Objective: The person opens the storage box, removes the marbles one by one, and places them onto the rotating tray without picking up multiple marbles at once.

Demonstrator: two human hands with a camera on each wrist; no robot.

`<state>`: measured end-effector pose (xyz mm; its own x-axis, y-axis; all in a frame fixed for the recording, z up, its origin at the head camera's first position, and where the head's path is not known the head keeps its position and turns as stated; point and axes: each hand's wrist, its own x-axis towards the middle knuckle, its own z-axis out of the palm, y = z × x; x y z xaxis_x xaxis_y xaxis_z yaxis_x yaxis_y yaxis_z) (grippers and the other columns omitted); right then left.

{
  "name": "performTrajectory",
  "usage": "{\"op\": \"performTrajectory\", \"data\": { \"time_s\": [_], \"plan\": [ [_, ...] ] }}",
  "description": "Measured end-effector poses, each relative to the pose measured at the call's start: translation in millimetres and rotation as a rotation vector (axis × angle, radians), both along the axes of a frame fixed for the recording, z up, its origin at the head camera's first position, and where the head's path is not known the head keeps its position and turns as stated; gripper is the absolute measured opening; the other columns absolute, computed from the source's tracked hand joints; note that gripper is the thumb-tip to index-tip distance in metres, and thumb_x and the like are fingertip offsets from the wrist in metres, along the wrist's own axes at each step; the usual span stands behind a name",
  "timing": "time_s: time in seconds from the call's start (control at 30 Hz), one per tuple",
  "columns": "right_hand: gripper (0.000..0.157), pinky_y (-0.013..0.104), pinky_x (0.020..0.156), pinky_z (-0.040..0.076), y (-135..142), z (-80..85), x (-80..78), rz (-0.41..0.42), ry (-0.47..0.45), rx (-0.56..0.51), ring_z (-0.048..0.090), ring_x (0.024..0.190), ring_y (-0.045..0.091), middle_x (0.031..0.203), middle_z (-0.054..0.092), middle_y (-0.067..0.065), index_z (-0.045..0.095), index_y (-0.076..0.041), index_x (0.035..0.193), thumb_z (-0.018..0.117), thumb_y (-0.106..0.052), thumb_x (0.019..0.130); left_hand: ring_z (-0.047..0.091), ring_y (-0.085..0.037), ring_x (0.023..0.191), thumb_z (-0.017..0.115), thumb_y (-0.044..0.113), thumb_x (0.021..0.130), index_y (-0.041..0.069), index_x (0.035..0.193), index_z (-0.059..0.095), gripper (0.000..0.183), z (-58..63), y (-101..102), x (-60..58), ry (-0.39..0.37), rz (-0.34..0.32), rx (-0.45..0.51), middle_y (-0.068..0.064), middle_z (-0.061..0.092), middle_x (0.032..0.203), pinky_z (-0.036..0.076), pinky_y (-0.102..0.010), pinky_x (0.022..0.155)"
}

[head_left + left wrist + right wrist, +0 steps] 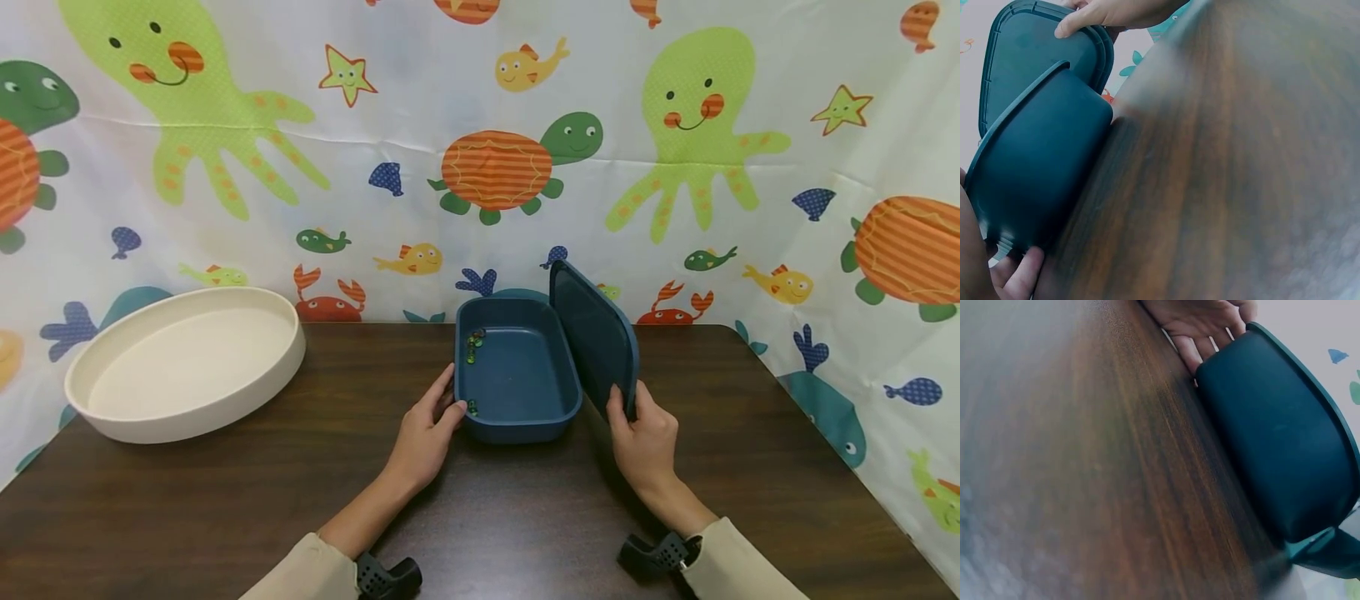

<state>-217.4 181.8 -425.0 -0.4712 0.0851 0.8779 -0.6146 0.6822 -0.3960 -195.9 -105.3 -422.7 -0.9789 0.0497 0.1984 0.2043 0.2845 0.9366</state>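
On tbl [225, 508], well off tray [187, 358], L grip [422, 435] holds box [521, 432] at rim, R grip [643, 433] pinches lid [596, 329] edge.

Lid [596, 337] blocks right side of blue container [525, 367]; access free from above.

One box [525, 375], one lid [597, 333], one tray [187, 358]

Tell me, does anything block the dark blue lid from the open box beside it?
Nothing visible stands between the lid and the box; only the left grip, its thumb at the box's left rim, might get in the way.
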Motion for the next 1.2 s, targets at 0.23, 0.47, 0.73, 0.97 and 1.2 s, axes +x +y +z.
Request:
{"op": "performTrajectory", "data": {
  "time_s": [0.23,0.47,0.73,0.97,1.2],
  "plan": [
    [0.006,0.021,0.046,0.038,3.8,-0.8,1.3,0.0,-0.031,0.052,0.041,0.051,0.006,0.056,0.048,0.002,0.062,-0.001,0.083,0.067,0.003,0.082,0.053,-0.031,0.139,0.05,0.018,0.104,0.014,0.16,0.03,0.06,1.1,0.2,0.7,-0.004,-0.001,-0.002,-0.016,0.044,0.158,0.055,-0.043,0.102],
    [0.049,0.036,0.057,0.051,9.1,-3.1,5.1,-0.026,-0.111,0.053,0.061,0.061,0.023,0.083,0.071,0.023,0.056,0.007,0.124,0.069,0.001,0.078,0.054,-0.03,0.138,0.049,0.018,0.104,0.015,0.16,0.03,0.06,0.5,-0.4,-0.7,-0.007,0.006,-0.009,-0.015,0.046,0.157,0.055,-0.043,0.101],
    [0.096,0.04,0.086,0.046,10.8,1.9,5.8,0.039,-0.134,0.045,0.062,0.107,0.039,0.136,0.058,0.032,0.027,-0.006,0.159,0.068,0.008,0.073,0.056,-0.031,0.136,0.05,0.018,0.104,0.013,0.16,0.03,0.06,-0.5,-0.7,0.2,-0.001,-0.001,-0.007,-0.017,0.047,0.155,0.056,-0.041,0.1],
    [0.09,0.038,0.089,0.048,14.2,10.5,4.9,0.075,-0.097,0.102,0.062,0.107,0.037,0.136,0.059,0.027,0.036,-0.004,0.154,0.068,0.012,0.071,0.057,-0.03,0.134,0.05,0.018,0.104,0.014,0.16,0.03,0.06,-0.5,-0.5,-0.3,-0.004,0.001,-0.004,-0.017,0.05,0.153,0.056,-0.042,0.101],
    [0.074,0.001,0.083,0.042,14.3,20.4,5.6,0.11,-0.092,0.082,0.068,0.094,0.029,0.124,0.065,0.02,0.043,-0.003,0.148,0.066,0.011,0.079,0.058,-0.031,0.134,0.05,0.019,0.104,0.013,0.16,0.03,0.06,-0.5,-1.0,1.0,-0.005,-0.003,-0.009,-0.019,0.051,0.152,0.056,-0.041,0.1]
  ]
}}
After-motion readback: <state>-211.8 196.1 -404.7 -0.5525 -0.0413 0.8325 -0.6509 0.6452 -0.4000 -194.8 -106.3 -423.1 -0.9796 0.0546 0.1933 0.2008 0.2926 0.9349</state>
